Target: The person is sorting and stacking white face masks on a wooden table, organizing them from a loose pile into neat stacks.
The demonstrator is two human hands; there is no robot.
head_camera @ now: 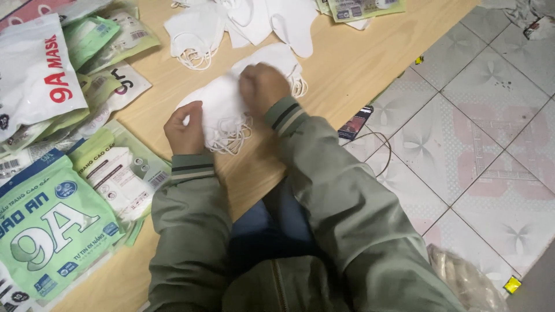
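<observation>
Fingers of the left hand (184,128) curl around the left edge of a small stack of white fabric face masks (217,110), and they pinch this edge from the side. Right hand (263,86) lies on top of the same stack with its fingers bent down and pressed together on the cloth, but I cannot tell if they grip anything under the palm. The stack rests on the light wooden desk (347,63), near its middle, and the thin white ear loops (231,138) hang out in a bundle at the lower edge of the stack, between both hands.

At the far left, flat green and white printed plastic packets (52,231) lie on the desk in overlapping layers, and a white plastic packet with red print (34,75) lies above them. Above the hands, near the top of the desk, there is a loose pile of white masks (243,23) with more loops. Both arms wear grey-green jacket sleeves (347,202) with striped cuffs. At the right, beside the desk, the floor of pale patterned tiles (491,144) is visible, and a crumpled clear plastic bag (468,280) lies on it at the bottom.
</observation>
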